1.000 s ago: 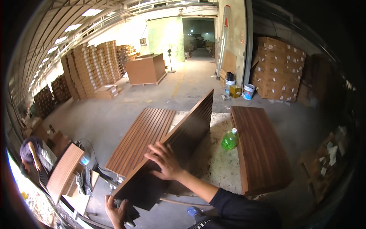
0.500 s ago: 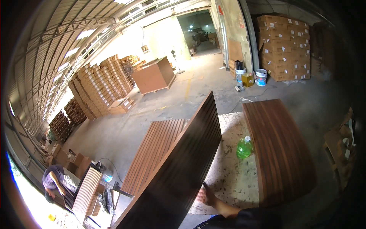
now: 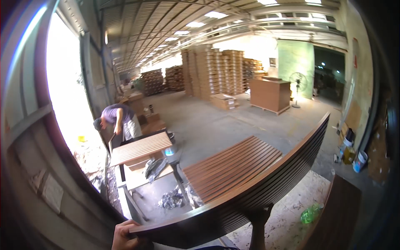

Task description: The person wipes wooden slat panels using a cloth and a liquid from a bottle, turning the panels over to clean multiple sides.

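step: carrying a long dark slatted panel (image 3: 266,183), lifted on edge, judged mid-lift or mid-turn.
left hand: left hand (image 3: 125,235) at 7 o'clock of the frame, fingers curled over the panel's near end, clamped on it.
right hand: right hand (image 3: 259,216) only a dark silhouette behind the panel at 5 o'clock; seems to prop the underside, grip state cannot tell.
panel position: runs from the left hand up toward 2 o'clock, far end free in the air, slats facing away.
nearby: brown slatted panel (image 3: 231,166) lying flat just beyond; green bottle (image 3: 310,213) at 4 o'clock on the speckled board (image 3: 287,216); another person (image 3: 118,121) bent at a bench at 9 o'clock.
next move needs: firm two-hand hold, far end kept level, swing clear of the bottle.
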The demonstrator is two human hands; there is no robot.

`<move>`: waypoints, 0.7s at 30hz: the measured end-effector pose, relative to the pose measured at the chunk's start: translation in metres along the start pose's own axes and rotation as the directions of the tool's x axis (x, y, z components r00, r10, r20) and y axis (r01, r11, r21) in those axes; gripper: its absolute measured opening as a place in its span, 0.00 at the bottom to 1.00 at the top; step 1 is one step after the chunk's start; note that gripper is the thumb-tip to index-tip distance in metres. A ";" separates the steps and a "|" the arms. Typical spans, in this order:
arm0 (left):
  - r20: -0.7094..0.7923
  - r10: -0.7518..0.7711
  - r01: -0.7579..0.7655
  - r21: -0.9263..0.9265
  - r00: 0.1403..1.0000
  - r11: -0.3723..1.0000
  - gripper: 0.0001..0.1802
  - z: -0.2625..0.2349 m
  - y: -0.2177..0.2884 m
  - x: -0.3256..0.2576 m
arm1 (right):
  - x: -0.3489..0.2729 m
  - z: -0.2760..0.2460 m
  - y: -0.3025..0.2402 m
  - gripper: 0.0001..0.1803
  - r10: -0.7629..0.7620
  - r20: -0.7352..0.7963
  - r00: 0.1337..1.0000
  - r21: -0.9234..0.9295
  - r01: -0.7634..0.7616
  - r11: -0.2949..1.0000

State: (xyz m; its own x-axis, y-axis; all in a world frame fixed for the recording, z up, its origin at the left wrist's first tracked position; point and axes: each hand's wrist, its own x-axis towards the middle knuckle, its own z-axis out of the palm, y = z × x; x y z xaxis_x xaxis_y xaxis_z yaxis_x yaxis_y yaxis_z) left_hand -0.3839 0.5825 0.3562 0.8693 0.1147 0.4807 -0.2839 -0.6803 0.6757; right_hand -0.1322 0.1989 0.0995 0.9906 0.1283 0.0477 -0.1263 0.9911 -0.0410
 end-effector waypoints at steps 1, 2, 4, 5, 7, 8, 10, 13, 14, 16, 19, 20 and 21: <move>-0.061 -0.029 0.027 -0.029 0.998 0.999 0.16 -0.005 -0.008 -0.014 | 0.004 0.016 -0.001 0.47 -0.078 -0.263 0.962 -0.092 0.056 0.994; -0.058 -0.130 0.113 -0.237 0.990 0.965 0.18 -0.007 -0.023 -0.029 | 0.010 0.011 -0.011 0.42 0.036 0.350 0.936 -0.034 -0.026 0.999; -0.180 -0.208 0.142 -0.324 0.961 0.935 0.26 -0.007 -0.027 -0.049 | 0.010 0.006 -0.029 0.39 0.135 0.829 0.543 -0.056 -0.160 0.986; -0.215 -0.213 0.140 -0.311 0.953 0.940 0.28 -0.012 -0.029 -0.058 | 0.001 0.003 -0.039 0.33 0.068 0.516 0.854 -0.140 0.005 0.990; -0.230 -0.240 0.145 -0.366 0.943 0.919 0.26 -0.017 -0.038 -0.074 | -0.020 -0.004 -0.062 0.29 -0.079 0.126 0.989 -0.305 0.114 0.946; -0.228 -0.246 0.135 -0.414 0.942 0.900 0.24 -0.019 -0.044 -0.080 | -0.034 -0.011 -0.073 0.26 -0.196 0.085 0.977 -0.286 0.212 0.935; -0.166 -0.232 0.140 -0.439 0.958 0.888 0.26 -0.020 -0.067 -0.090 | -0.071 -0.027 -0.117 0.23 -0.368 0.189 0.910 -0.389 0.414 0.823; 0.025 -0.196 0.188 -0.423 0.980 0.886 0.28 -0.005 -0.117 -0.097 | -0.159 0.061 -0.113 0.26 -0.633 0.134 0.762 -0.584 0.577 0.571; 0.095 -0.209 0.228 -0.513 0.973 0.827 0.25 0.007 -0.118 -0.092 | -0.191 0.104 -0.098 0.28 -0.738 0.078 0.670 -0.656 0.592 0.468; 0.296 -0.162 0.305 -0.538 0.941 0.786 0.22 0.038 -0.126 -0.081 | -0.253 0.166 -0.088 0.32 -0.914 0.084 0.397 -0.837 0.526 0.151; 0.559 0.014 0.318 -0.491 0.829 0.811 0.22 0.076 -0.108 -0.074 | -0.350 0.201 -0.110 0.31 -0.961 0.248 0.120 -0.923 0.330 -0.197; 0.634 0.115 0.239 -0.445 0.765 0.863 0.23 0.088 -0.095 -0.071 | -0.378 0.216 -0.113 0.31 -0.974 0.210 0.084 -0.925 0.339 -0.170; 0.687 0.168 0.255 -0.468 0.707 0.846 0.23 0.100 -0.086 -0.070 | -0.410 0.217 -0.125 0.31 -0.963 0.261 0.065 -0.921 0.315 -0.229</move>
State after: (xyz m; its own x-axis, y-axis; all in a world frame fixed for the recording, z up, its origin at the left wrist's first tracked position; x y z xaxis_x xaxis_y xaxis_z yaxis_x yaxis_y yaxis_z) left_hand -0.3800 0.5603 0.2081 0.8450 -0.5302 0.0691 -0.2083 -0.2074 0.9558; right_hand -0.5337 0.0298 0.3018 0.1724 -0.9371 0.3035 0.3889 -0.2184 -0.8950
